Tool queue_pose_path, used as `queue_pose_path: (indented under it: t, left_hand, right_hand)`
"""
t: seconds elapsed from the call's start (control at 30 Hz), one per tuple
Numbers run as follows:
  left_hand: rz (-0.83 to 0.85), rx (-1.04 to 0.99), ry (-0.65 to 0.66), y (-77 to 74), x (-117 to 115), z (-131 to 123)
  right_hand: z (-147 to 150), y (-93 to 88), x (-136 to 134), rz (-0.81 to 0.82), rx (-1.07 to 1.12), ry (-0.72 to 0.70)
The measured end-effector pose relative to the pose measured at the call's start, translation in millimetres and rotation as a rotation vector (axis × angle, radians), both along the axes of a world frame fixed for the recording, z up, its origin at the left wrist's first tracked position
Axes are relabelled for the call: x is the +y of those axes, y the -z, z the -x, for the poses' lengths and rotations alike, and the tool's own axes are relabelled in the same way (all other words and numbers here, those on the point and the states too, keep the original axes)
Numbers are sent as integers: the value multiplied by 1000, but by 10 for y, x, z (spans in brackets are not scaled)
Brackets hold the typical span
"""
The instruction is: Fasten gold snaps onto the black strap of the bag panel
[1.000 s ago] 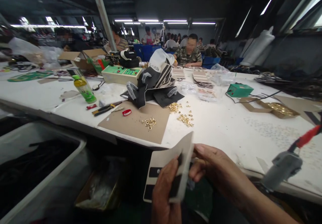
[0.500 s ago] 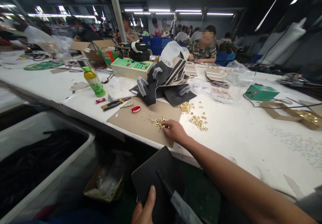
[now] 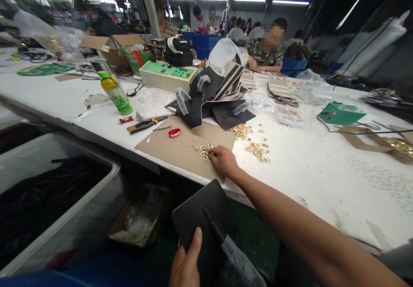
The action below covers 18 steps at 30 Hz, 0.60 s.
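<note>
On the worktop [image 3: 322, 183], a cardboard sheet [image 3: 167, 151] carries small metal fittings [image 3: 204, 151], with pliers [image 3: 145, 125] to its left and what look like stacked bag panels [image 3: 209, 102] behind it.

Bottle [image 3: 112, 92] at 10 o'clock, pliers [image 3: 146, 124] at 9, controller [image 3: 167, 76] at 11, green box [image 3: 341, 114] at 3, plastic bin [image 3: 64, 140] at 8.

Single head-worn camera, wide view facing forward and down, close above the left hand [image 3: 186, 259] and right hand [image 3: 224, 161] at bottom center, looking across a white worktable [image 3: 322, 179] toward the far wall [image 3: 284, 31] at top center
</note>
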<state>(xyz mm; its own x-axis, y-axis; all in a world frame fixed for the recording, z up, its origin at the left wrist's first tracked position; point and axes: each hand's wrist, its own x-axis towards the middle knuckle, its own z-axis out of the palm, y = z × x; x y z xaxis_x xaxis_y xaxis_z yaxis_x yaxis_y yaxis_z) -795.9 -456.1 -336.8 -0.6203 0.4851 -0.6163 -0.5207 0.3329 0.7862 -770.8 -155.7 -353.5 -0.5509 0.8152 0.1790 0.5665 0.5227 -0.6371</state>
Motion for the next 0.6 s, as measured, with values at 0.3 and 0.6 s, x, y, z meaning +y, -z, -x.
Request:
queue_pose_path:
  t: [0.3, 0.6]
  left_hand:
    - [-170, -450, -117, -234, 103, -128]
    - [-212, 191, 488, -162, 85, -540]
  right_hand:
    - [-1085, -586, -961, 105, 431, -94]
    - [-1855, -686, -1749, 54, 389, -87]
